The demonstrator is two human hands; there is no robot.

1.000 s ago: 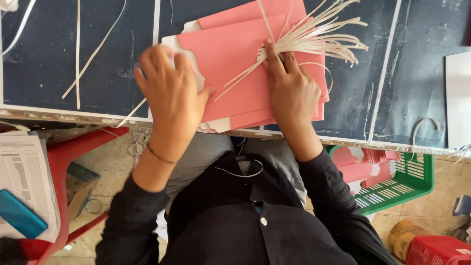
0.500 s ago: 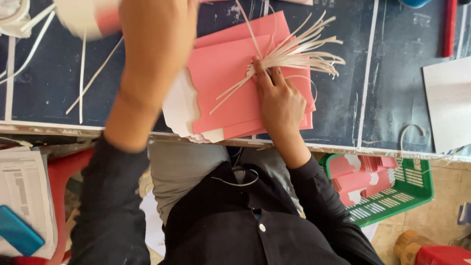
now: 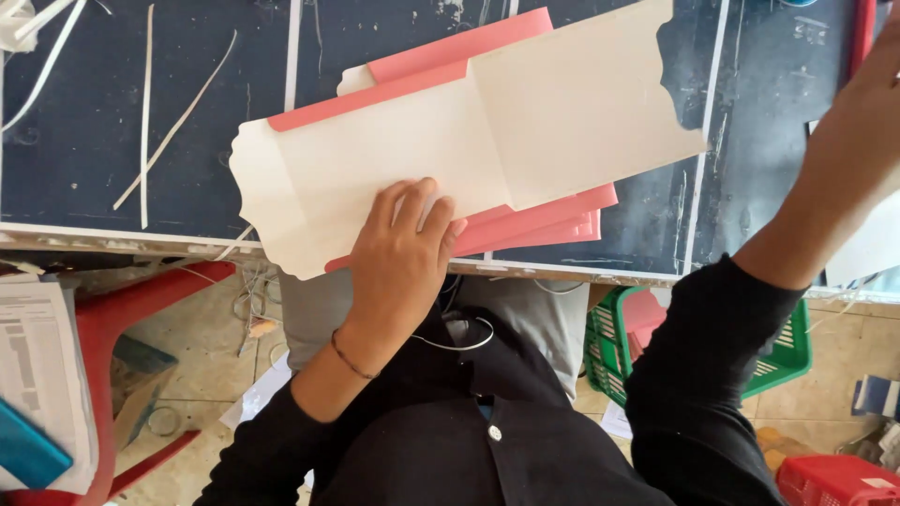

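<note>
On the dark counter [image 3: 112, 103] lay a big cream card sheet [image 3: 469, 150] with wavy ends. It was flat and lay on top of a stack of pink card sheets [image 3: 544, 220]. Pink showed along its top edge and under its lower right side. The lower left end of the cream sheet stuck out past the near edge of the counter.

Our left hand [image 3: 398, 258] lay flat on the cream sheet, near its lower edge. Its fingers [image 3: 412, 201] were stretched out and close together, pressing down. They did not curl around anything.

Our right arm [image 3: 825, 197] was lifted high at the right side. Its hand went out of the top corner, so we could not tell if those fingers were open or closed, or if they held something.

A few thin pale strips [image 3: 145, 112] lay on the counter to the left, well apart from the sheets. The counter between them was bare and dark.

Below the counter stood a red chair [image 3: 103, 328] on the left with a printed paper [image 3: 37, 375] on it. A green basket [image 3: 787, 347] with pink pieces inside sat on the floor to the right, and a red crate [image 3: 834, 483] was in the bottom right corner.
</note>
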